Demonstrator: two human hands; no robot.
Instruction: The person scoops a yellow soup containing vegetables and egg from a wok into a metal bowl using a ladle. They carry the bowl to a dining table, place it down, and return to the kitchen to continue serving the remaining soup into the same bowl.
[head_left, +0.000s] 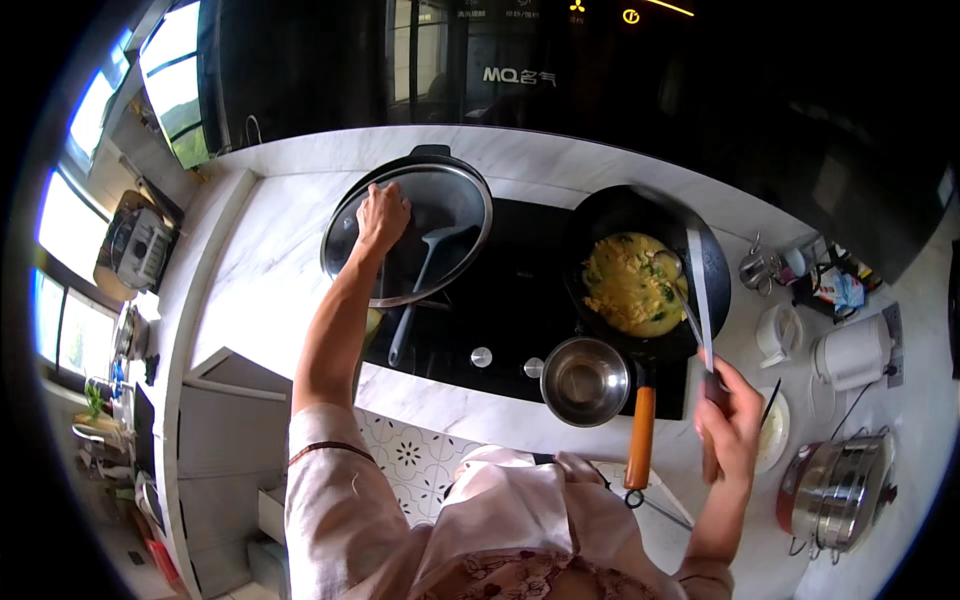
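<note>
My left hand (384, 214) grips the top of a glass lid (457, 259), which is over a dark pan (430, 151) on the left of the black cooktop (517, 262). A grey spatula (405, 330) shows through the glass, its handle protruding past the rim. In my right hand (727, 420) is a long-handled metal utensil (699, 292) with a brown grip, raised over the wok (712, 262); its far end is blurred. Yellow egg and green pieces in broth (630, 289) fill the wok's bottom. A steel ladle (667, 264) rests in them, its handle reaching towards my right hand.
A steel bowl (585, 381) sits beside the wok's wooden handle (640, 442), which juts over the counter edge. To the right are a plate (776, 431), a steamer pot (840, 495), a white jug (778, 335) and a white appliance (855, 352). The range hood (517, 97) overhangs the back.
</note>
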